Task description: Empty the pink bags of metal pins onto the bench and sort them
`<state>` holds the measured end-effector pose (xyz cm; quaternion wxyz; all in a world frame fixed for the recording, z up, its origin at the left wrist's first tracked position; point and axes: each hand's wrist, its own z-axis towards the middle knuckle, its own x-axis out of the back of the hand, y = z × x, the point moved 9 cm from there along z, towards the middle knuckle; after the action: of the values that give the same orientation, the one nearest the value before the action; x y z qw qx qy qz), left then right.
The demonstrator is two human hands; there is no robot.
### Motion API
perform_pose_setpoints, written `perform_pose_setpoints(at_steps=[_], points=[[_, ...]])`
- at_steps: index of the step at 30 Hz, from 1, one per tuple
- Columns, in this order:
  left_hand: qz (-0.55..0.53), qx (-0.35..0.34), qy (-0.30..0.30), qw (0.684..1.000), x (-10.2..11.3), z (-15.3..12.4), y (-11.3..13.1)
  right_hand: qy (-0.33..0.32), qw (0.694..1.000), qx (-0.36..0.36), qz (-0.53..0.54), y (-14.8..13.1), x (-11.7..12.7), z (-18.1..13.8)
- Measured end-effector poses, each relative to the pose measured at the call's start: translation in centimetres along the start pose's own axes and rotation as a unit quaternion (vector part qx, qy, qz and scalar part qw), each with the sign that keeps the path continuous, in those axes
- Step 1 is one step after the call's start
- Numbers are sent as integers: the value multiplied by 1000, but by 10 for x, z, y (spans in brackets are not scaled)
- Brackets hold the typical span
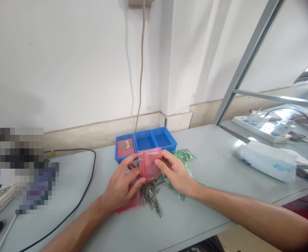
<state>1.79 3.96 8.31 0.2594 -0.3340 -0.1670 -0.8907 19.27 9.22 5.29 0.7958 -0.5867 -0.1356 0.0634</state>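
A small pink zip bag [150, 165] is held up in front of me, flat-looking. My right hand [176, 172] pinches its upper right edge between thumb and fingers. At its left edge are the fingertips of my left hand [126, 180], thumb low and the other fingers curved above. Beneath the bag lies a loose pile of slim metal rivets [150, 196]. Another pink bag [130, 205] lies under my left hand, partly covered. Green bags [184, 155] with small metal pieces inside are spread beside my right hand.
Behind the hands stands a blue three-part tray [145, 141]; its left compartment holds a pink bag with pieces in it. A black cable [87, 189] curves over the table at left. On the right lie a white plastic pack [267, 161] and a metal frame post [244, 66].
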Motion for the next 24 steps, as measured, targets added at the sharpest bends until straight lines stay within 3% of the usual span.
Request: perform_pose_setpoints(at_steps=[7,20,24], points=[[3,-37,-15,999,0,1,6,2,998,-2,56,0,-1,3],[17,-89,-5,996,5,2,16,5,998,-7,69,2,-1,4],[9,-83,-32,996,0,3,14,5,997,-4,77,0,-1,4]])
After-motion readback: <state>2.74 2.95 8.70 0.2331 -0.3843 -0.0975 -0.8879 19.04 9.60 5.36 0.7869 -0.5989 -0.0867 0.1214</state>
